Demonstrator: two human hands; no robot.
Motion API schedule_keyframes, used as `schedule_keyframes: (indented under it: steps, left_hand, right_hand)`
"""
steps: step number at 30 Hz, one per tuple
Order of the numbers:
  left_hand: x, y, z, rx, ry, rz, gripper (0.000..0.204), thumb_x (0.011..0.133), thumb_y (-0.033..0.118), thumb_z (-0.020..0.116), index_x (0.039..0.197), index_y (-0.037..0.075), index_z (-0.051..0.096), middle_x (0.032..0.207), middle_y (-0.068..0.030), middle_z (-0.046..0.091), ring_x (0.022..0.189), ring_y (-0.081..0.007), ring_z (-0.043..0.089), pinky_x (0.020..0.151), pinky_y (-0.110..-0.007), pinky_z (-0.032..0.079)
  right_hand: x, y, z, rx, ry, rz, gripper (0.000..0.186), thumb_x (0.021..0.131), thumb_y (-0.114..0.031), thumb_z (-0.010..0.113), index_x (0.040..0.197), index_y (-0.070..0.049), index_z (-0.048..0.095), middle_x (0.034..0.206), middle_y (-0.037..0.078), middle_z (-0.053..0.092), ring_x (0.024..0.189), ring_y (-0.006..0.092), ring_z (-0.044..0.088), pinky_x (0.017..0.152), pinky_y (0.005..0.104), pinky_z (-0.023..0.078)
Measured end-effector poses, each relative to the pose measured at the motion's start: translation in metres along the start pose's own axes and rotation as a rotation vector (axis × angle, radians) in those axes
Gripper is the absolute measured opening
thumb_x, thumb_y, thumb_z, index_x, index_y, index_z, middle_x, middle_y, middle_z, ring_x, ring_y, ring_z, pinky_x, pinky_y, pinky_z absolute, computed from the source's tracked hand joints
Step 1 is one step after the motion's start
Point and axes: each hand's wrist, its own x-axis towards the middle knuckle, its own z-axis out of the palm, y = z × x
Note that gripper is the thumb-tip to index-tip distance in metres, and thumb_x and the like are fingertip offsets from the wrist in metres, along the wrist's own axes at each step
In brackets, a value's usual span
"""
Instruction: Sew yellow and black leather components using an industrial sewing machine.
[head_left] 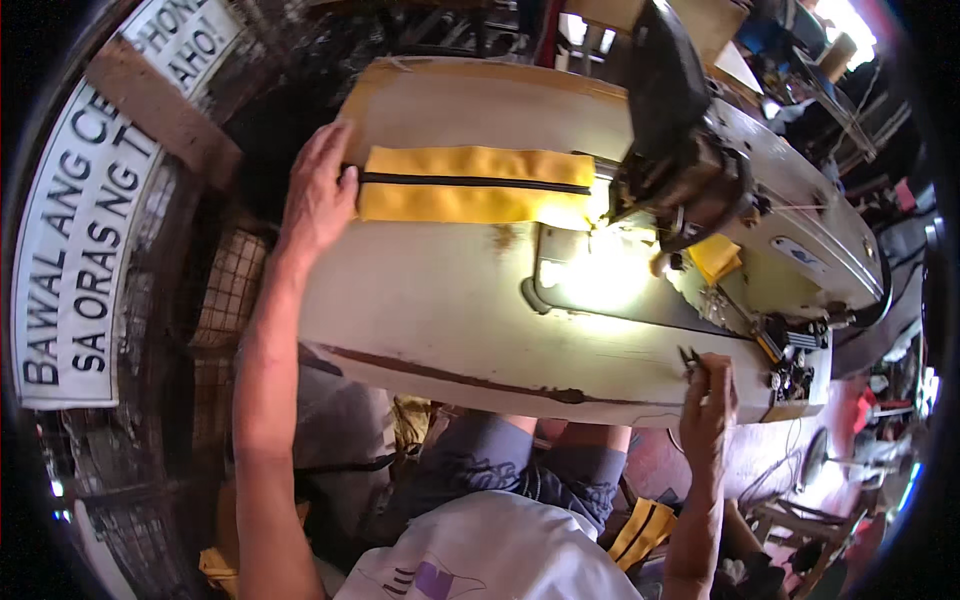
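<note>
A yellow fabric strip (450,208) with a black zipper (470,182) along its middle lies flat on the sewing machine table. Its right end reaches the brightly lit needle area of the sewing machine (690,190). At the strip's left end is my left hand (322,195), its thumb touching the zipper's end and its fingers apart, stretched along the table edge. My right hand (708,395) is closed around small dark thread snips (688,358) at the table's near edge, their pointed tips showing above the fingers.
A yellow scrap (714,257) lies under the machine arm. Small metal parts (790,370) sit at the table's right end. Another yellow zipper strip (642,532) hangs beside my lap. Wire mesh and a white sign (75,250) stand on the left.
</note>
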Motion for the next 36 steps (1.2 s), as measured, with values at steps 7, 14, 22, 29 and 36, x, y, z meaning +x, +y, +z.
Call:
schedule_keyframes:
  steps: [7,14,22,29,36]
  left_hand:
    - [-0.056,-0.035,-0.019,0.128,-0.069,-0.195,0.044,0.091,0.02,0.074,0.131,0.004,0.063,0.114,-0.0123,0.06,0.111,-0.0319,0.057,0.1,-0.047,0.044]
    - [-0.072,0.031,-0.054,0.12,-0.037,-0.429,0.023,0.092,0.016,0.071,0.107,0.0,0.066,0.103,-0.0179,0.063,0.092,-0.0399,0.067,0.079,-0.048,0.054]
    - [-0.088,0.058,-0.071,-0.326,0.154,-0.376,0.026,0.091,0.004,0.07,0.108,0.001,0.051,0.097,-0.0191,0.063,0.08,-0.0369,0.065,0.069,-0.046,0.052]
    - [-0.108,0.074,-0.07,-0.687,0.193,-0.513,0.028,0.099,0.002,0.061,0.126,0.001,0.052,0.109,-0.0145,0.063,0.101,-0.0208,0.063,0.081,-0.034,0.053]
    - [-0.107,0.09,-0.069,-0.75,0.21,-0.547,0.028,0.1,0.002,0.059,0.128,0.001,0.057,0.108,-0.0101,0.063,0.092,-0.0142,0.059,0.075,-0.029,0.051]
  right_hand:
    - [0.068,-0.137,0.093,0.149,-0.264,-0.446,0.036,0.094,-0.01,0.062,0.128,-0.005,0.053,0.094,0.016,0.059,0.086,0.0365,0.065,0.07,0.0464,0.054]
    - [0.113,-0.22,0.182,0.084,-0.264,-0.525,0.024,0.094,-0.019,0.068,0.107,-0.006,0.053,0.094,0.015,0.061,0.09,0.0383,0.067,0.067,0.0506,0.054]
    - [0.125,-0.243,0.172,0.13,-0.253,-0.527,0.019,0.097,-0.017,0.061,0.109,-0.007,0.051,0.091,0.016,0.065,0.087,0.0365,0.07,0.069,0.0493,0.056]
    - [0.133,-0.264,0.144,0.123,-0.252,-0.504,0.02,0.097,-0.015,0.061,0.11,-0.005,0.05,0.094,0.018,0.067,0.088,0.0366,0.07,0.068,0.0497,0.056]
    - [0.144,-0.269,0.125,0.023,-0.103,-0.687,0.019,0.093,-0.015,0.065,0.103,-0.004,0.052,0.088,0.014,0.066,0.08,0.0335,0.069,0.064,0.0447,0.056]
